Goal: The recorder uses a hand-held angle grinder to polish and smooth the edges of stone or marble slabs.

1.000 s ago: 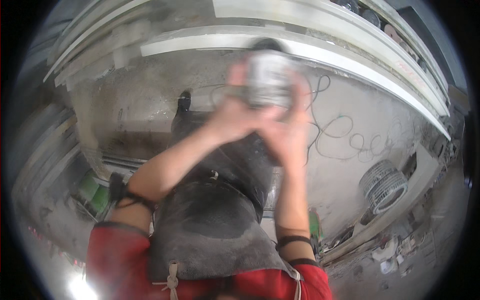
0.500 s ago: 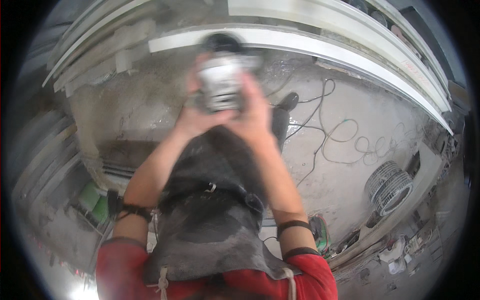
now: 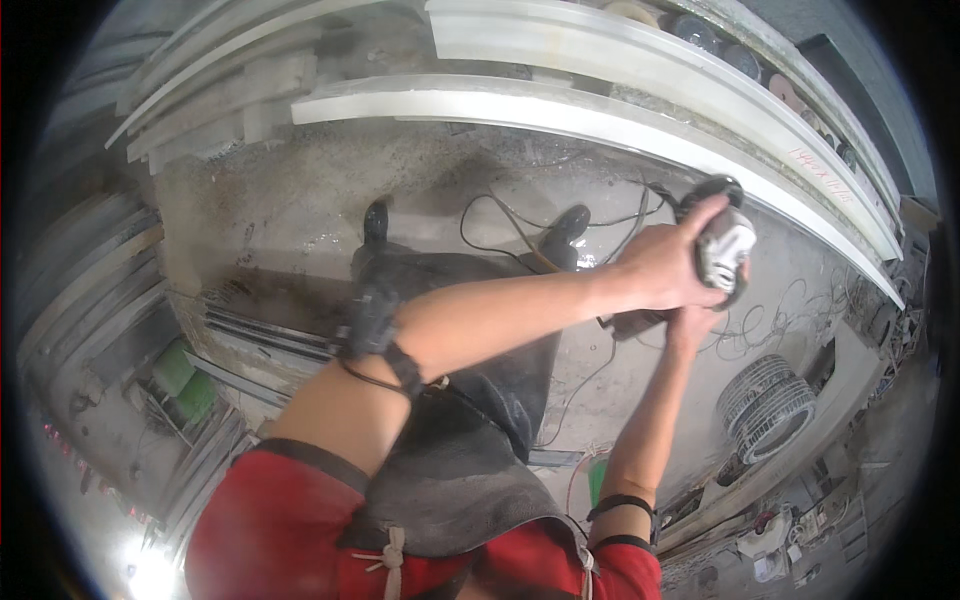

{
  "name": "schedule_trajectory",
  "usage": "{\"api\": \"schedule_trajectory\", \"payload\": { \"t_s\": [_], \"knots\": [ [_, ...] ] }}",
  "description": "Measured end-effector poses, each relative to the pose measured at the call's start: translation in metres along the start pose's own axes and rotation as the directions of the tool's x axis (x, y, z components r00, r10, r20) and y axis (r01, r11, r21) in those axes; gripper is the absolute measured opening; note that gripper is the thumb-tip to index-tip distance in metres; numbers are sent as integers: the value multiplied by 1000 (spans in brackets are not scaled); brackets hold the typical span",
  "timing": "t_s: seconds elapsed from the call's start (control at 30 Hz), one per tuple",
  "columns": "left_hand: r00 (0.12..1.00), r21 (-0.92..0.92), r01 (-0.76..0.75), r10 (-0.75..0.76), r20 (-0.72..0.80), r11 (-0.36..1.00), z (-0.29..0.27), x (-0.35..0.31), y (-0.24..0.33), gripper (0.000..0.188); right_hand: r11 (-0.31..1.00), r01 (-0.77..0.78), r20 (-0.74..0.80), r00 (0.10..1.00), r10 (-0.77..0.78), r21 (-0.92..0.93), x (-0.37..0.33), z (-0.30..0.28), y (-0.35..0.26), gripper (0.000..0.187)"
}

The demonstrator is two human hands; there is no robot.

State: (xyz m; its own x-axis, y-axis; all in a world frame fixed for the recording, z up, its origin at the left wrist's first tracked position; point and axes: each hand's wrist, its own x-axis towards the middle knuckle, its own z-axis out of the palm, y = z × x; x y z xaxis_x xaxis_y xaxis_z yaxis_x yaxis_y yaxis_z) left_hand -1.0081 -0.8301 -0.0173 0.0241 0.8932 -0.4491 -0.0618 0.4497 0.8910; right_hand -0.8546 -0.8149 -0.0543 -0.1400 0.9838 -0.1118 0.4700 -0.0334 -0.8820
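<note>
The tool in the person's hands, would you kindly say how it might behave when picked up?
The tool probably feels stiff, since its body looks hard-cased. It may be fairly heavy, with the left hand and right hand both gripping it.

1. two dusty tyres (image 3: pixel 748 394), close together, near the right hand (image 3: pixel 695 322), below and right of it.
2. a row of round discs (image 3: pixel 743 62), above that hand.
3. scattered debris (image 3: pixel 768 545), well below it.
4. a green object (image 3: pixel 175 370), well left of it.
5. stacked slabs (image 3: pixel 80 300), farther left.
6. a glaring light (image 3: pixel 148 575), far below left.
</note>
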Motion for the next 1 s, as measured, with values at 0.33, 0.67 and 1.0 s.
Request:
{"api": "schedule_trajectory", "payload": {
  "t_s": [0.33,0.67,1.0],
  "knots": [
    [843,-418,-268,2,-537,868,-144,-160,-95,78,970,201,708,704,-49,-133,-63,155,-134,90],
    [924,-500,-180,-29,-382,847,-4,-18,-13,78,960,124,511,860,23,-251,45,2,-77,102],
    [998,-100,26,-31,-47,995,130,126,59,111,980,-200,102,975,199,-1,116,-154,29,75]
  ]
}}
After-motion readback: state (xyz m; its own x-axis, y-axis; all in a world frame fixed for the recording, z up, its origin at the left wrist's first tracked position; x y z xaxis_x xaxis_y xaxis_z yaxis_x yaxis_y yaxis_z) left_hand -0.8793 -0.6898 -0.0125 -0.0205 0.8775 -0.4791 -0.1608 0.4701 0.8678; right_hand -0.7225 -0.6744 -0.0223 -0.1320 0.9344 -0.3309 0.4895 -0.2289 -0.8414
